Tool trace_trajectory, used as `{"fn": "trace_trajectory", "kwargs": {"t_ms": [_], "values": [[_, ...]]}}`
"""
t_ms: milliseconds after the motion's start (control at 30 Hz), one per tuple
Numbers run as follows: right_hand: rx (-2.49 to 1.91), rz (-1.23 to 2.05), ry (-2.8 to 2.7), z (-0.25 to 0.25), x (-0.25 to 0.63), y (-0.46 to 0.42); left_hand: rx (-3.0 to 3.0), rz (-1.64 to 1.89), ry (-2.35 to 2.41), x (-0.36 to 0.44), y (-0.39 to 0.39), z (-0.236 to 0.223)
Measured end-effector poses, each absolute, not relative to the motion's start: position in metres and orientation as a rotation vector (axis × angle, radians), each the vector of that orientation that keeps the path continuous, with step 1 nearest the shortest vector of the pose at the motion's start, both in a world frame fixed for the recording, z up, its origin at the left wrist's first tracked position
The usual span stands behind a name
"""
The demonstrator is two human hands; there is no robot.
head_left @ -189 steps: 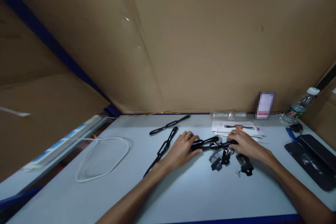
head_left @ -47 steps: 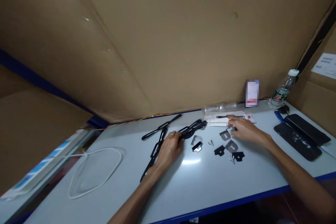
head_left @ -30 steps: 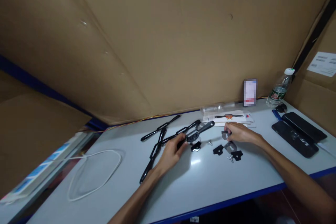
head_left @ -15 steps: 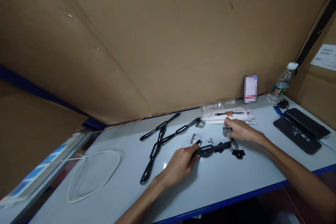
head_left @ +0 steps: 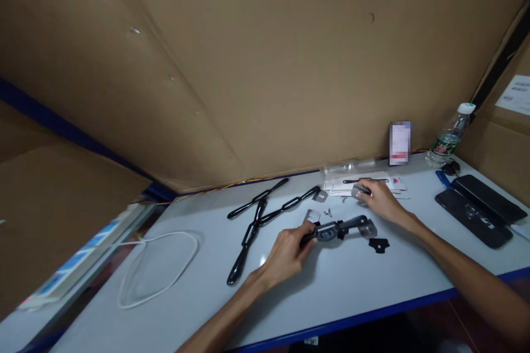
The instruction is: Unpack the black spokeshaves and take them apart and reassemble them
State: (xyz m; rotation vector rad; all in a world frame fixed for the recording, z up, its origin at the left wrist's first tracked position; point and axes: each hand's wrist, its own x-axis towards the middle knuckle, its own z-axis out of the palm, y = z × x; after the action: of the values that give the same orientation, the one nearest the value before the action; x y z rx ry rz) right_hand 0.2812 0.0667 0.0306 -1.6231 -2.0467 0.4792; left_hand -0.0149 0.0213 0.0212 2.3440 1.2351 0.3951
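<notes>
My left hand (head_left: 287, 251) grips one end of a black two-handled tool (head_left: 337, 228) that lies across the pale table (head_left: 207, 298); its fingers are closed round the handle. My right hand (head_left: 379, 200) rests further back, fingers pinched on a small grey metal plate (head_left: 358, 191). A black plate (head_left: 379, 244) lies on the table just right of the tool. A silver plate (head_left: 311, 215) and small screws (head_left: 328, 212) lie behind the tool. Three more black tool handles (head_left: 265, 210) lie crossed to the left.
A printed sheet (head_left: 360, 183) and a clear tube (head_left: 345, 166) lie at the back. A water bottle (head_left: 449, 138), keys, a blue pen and two dark phones (head_left: 480, 207) occupy the right. A white cord loop (head_left: 159, 267) lies left. Cardboard walls surround the table.
My left hand has carried the black tool from the back pile toward the front middle of the table. My right hand moved back with the grey plate toward the printed sheet.
</notes>
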Motion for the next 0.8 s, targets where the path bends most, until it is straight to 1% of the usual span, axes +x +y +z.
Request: {"fn": "trace_trajectory", "kwargs": {"t_ms": [133, 267, 500, 633, 700, 800], "values": [[-1.544, 0.553, -1.974, 0.032, 0.266, 0.06, 2.365, 0.294, 1.151, -0.001, 0.01, 0.016], [-1.448, 0.687, -1.986, 0.027, 0.246, 0.045, 2.464, 0.189, 1.184, 0.005, 0.009, 0.004], [-1.232, 1.03, -1.976, 0.024, 0.228, 0.027, 2.557, 0.197, 1.209, 0.001, 0.011, -0.004], [-1.206, 1.216, -1.951, 0.023, 0.226, 0.025, 2.573, 0.164, 1.203, 0.001, 0.009, -0.004], [-1.196, 1.256, -2.012, 0.024, 0.226, 0.026, 2.566, 0.166, 1.194, 0.001, 0.009, -0.003], [-1.211, 1.207, -2.127, 0.026, 0.225, 0.025, 2.544, 0.174, 1.202, 0.002, 0.008, 0.0]]}}
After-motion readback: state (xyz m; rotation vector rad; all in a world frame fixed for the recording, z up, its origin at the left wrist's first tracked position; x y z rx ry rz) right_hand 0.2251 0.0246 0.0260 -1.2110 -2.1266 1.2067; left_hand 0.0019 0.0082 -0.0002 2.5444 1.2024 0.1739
